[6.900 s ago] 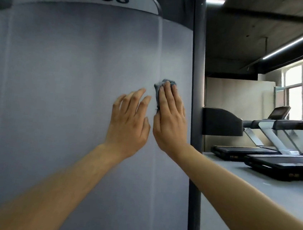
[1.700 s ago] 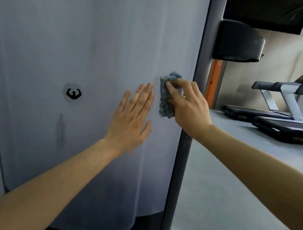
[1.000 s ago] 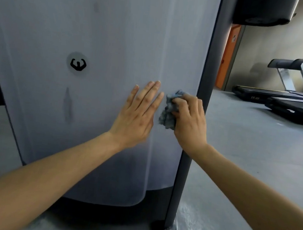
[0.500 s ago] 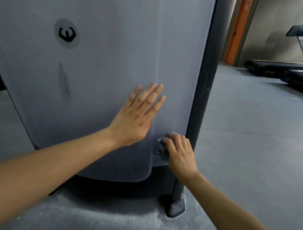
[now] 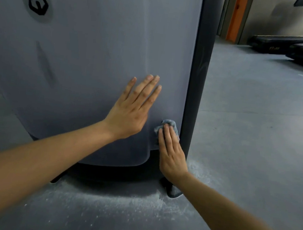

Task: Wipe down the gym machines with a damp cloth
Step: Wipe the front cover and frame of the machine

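A tall grey panel of the gym machine (image 5: 89, 56) fills the left of the view, with a round logo sticker (image 5: 37, 5) and a dark upright post (image 5: 200, 73) along its right edge. My left hand (image 5: 132, 109) lies flat against the lower panel, fingers straight. My right hand (image 5: 171, 150) presses a small grey-blue cloth (image 5: 170, 126) against the panel's bottom right corner, beside the post, with straight fingers over it. Most of the cloth is hidden under the fingers.
The machine's foot (image 5: 172, 190) stands on a grey floor with pale dust (image 5: 119, 203) around its base. Black treadmills (image 5: 292, 47) sit at the far right. An orange doorframe (image 5: 236, 17) stands behind the post.
My right hand has wiped the cloth down the panel's right edge to its bottom corner, and its fingers have flattened over the cloth. My left hand stays flat on the panel, lower than before.
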Motion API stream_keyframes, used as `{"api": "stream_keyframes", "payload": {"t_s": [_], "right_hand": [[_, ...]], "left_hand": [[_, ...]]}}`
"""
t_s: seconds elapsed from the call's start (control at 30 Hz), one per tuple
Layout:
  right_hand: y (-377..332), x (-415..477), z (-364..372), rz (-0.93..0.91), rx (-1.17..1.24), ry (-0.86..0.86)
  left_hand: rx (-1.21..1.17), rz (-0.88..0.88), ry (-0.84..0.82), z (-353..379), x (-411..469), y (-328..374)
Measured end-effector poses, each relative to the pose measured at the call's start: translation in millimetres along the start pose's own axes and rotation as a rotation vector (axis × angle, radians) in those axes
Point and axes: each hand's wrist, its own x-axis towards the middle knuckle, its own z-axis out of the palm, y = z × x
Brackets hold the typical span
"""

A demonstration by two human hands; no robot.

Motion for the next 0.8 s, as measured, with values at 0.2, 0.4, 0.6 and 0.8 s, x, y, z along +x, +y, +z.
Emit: {"api": "stream_keyframes", "payload": {"t_s": [0.2, 0.4, 0.6, 0.8], "right_hand": [[-6.7, -23.1, 11.6, 0.029, -0.022, -0.149], [-22.3, 42.1, -10.6, 0.133, 0.149, 0.100], [0.0, -53.8, 29.5, 0.060, -0.037, -0.248], [11.8, -68.3, 26.5, -0.038, -0.101, -0.339]], "left_hand": [[0.013, 0.006, -0.023, 2.5, -2.4, 3.6], [0.012, -0.001, -0.014, 5.2, -2.2, 2.5], [0.038, -0.006, -0.016, 7.3, 0.6, 6.3], [0.045, -0.029, -0.005, 8.2, 2.7, 12.1]]}}
